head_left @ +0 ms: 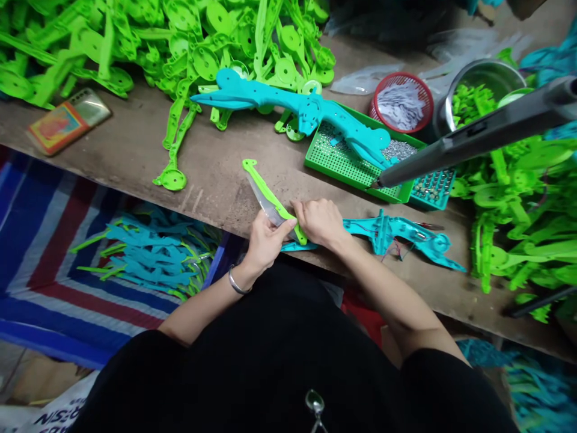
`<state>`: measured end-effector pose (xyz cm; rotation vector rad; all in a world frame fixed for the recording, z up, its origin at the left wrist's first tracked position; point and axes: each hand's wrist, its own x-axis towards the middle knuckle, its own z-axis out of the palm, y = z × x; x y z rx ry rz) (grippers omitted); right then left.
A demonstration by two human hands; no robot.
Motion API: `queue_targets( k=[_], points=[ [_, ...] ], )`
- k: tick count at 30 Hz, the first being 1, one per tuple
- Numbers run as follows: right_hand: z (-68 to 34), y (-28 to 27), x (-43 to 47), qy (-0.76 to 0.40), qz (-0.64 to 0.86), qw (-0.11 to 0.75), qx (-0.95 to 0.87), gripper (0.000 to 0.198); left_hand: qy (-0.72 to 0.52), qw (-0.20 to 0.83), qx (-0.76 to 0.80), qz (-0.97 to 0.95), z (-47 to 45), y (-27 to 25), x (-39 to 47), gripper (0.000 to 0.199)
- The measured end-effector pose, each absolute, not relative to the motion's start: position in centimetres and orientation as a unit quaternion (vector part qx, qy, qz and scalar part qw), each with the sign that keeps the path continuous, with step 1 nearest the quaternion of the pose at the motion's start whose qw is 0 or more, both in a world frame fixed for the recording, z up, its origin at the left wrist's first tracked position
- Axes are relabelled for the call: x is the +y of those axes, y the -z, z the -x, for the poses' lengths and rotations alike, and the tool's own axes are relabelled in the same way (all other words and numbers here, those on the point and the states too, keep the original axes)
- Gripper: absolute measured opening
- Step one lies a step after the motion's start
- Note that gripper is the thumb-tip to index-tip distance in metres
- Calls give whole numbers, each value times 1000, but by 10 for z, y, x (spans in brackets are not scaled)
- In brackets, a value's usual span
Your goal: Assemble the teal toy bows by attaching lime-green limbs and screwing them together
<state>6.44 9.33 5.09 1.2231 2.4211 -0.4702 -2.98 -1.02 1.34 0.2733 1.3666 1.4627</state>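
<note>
My left hand [267, 240] is closed on a lime-green plastic strip with a clear blade-like sheet [269, 193] along its edge, thumb pressed on top near the lower end. The strip slants up and away over the table edge. My right hand [321, 221] has its fingers curled at the strip's lower right end; what they pinch, if anything, is hidden. Just right of that hand lies a turquoise plastic shell [383, 231] with its inner side up and thin wires showing. Part of it is covered by my right hand and forearm.
Green parts [220, 36] pile up at the back. A turquoise bow-shaped part [279, 96] rests partly over a green basket [342, 162] of screws. A grey pen-shaped tool [478, 132] juts in from the right. A phone [67, 120] lies left; a striped-lined bin [58, 258] holds parts.
</note>
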Motion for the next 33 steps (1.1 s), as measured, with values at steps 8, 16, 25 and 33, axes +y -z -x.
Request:
queue_targets(
  k=[8, 16, 25, 33],
  points=[
    [-64, -54, 96, 177, -417, 200, 869, 68, -602, 581, 529, -144, 21, -12, -20, 68],
    [-67, -52, 97, 183, -419, 184, 870, 67, -574, 599, 533, -166, 26, -13, -16, 60],
    [-67, -52, 93, 155, -403, 188, 882, 58, -632, 529, 556, -107, 63, -14, 13, 60],
    [-66, -52, 100, 172, -444, 174, 862, 66, -608, 571, 538, -119, 48, -16, -1, 56]
  ],
)
